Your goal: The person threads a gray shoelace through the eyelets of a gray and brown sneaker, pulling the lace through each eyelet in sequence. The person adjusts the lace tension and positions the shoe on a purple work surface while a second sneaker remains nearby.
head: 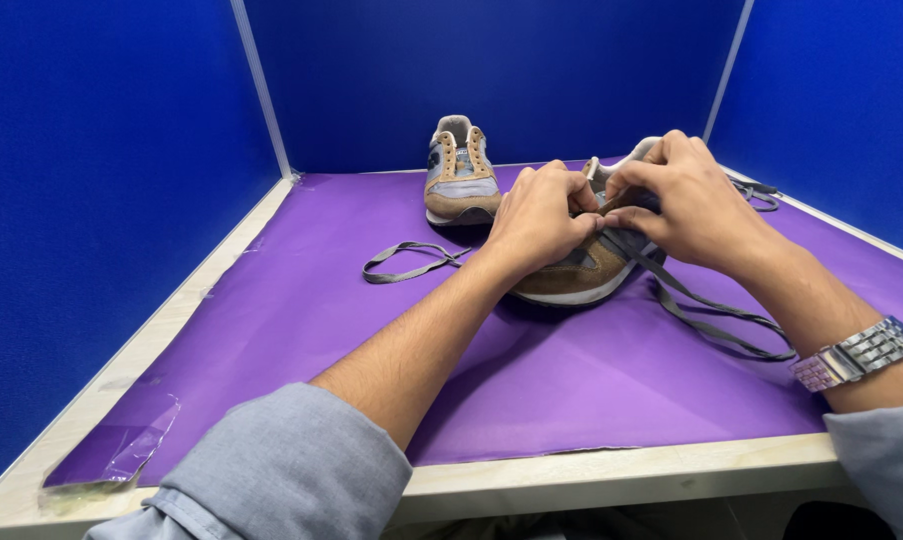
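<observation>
Seen from the head camera, a person's two hands meet over a brown suede running shoe with a white sole (581, 272), which lies on a purple paper sheet (531, 380) covering a pale wooden table (611, 475). The left hand (541, 218) is curled knuckles-up over the shoe's tongue, fingertips pinched on a flat grey shoelace (716, 318). The right hand (686, 200) arches in from the other side, thumb and forefinger closed on the same lace at the eyelets; the lace's loose lengths trail to the right across the paper. Both forearms stretch forward from rolled grey sleeves, the right wrist wearing a silver metal link watch (856, 353).

Behind the left hand stands a matching second shoe, unlaced (459, 172), toe toward the camera. A separate grey lace (409, 260) lies looped on the paper to the left, just beside the left hand. Blue fabric partition panels (111, 200) wall in the table on three sides.
</observation>
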